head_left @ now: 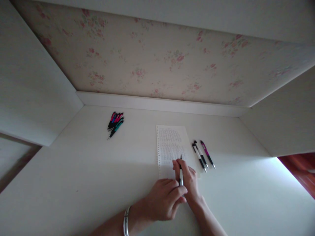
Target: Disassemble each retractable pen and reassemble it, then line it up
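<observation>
A white and black ballpoint pen [181, 177] is held between both hands, its tip pointing away over a sheet of paper [169, 134]. My right hand [188, 178] grips the pen near its tip, fingers closed around the black part. My left hand [166, 198] pinches the pen's rear end between thumb and fingers; a silver bangle [126, 221] circles that wrist. Rows of handwriting cover much of the sheet, which has punched holes down its left edge. The hands hide its lower part.
Right of the paper lie two white and black pens [199, 155] and a purple and black pen [208, 154]. A pile of several pink, blue and green pens [115, 124] rests at the back left. White panels [283, 114] and a flowered wall [152, 62] enclose the white desk [98, 183].
</observation>
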A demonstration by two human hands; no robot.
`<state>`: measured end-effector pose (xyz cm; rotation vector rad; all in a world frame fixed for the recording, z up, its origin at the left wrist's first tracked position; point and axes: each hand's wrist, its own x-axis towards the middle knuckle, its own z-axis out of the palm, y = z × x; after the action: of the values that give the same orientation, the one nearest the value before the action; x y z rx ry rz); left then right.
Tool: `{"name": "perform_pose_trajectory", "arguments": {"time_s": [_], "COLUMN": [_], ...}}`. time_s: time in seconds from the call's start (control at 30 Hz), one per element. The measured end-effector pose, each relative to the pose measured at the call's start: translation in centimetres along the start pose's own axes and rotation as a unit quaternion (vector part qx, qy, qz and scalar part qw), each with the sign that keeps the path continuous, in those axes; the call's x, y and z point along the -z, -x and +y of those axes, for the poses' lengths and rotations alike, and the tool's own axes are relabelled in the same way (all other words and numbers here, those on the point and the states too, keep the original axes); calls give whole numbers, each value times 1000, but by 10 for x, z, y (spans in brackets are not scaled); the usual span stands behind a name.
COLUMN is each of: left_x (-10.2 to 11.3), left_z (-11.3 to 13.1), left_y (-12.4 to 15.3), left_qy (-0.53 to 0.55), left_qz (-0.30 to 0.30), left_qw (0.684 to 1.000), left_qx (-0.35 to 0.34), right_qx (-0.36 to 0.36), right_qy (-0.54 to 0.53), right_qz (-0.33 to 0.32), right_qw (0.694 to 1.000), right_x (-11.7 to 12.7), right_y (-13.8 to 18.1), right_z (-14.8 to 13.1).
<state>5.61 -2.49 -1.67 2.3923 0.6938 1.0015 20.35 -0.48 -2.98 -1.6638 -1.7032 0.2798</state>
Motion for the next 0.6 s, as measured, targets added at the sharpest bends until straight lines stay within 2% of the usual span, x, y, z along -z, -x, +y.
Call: {"name": "perform_pose_trajectory", "arguments": {"time_s": [0.1, 0.17, 0.23, 0.3, 0.4, 0.5, 0.6], "left_x": [3, 4, 3, 0, -1, 8, 29], "left_z": [0, -1, -2, -4, -8, -17, -33], "left_y": [0, 0, 2, 3, 2, -6, -18], "left_qy": [30, 60, 89, 109, 96, 26, -53], "left_qz": [45, 69, 68, 62, 69, 87, 99], "left_qw": [998, 995, 992, 991, 990, 988, 973], "left_qx": [31, 50, 57, 56, 74, 127, 200], "right_qx": [-5, 50, 103, 120, 77, -4, -97], "right_qy": [-47, -64, -55, -21, 59, 119, 193], "right_qz": [6, 3, 12, 51, 124, 82, 54], "right_qw": [999, 997, 993, 991, 987, 989, 975], "right_x": [2, 7, 14, 24, 43, 65, 84], "right_y": [5, 8, 9, 7, -6, -23, -36], "right_z": [9, 17, 27, 38, 56, 78, 101]}}
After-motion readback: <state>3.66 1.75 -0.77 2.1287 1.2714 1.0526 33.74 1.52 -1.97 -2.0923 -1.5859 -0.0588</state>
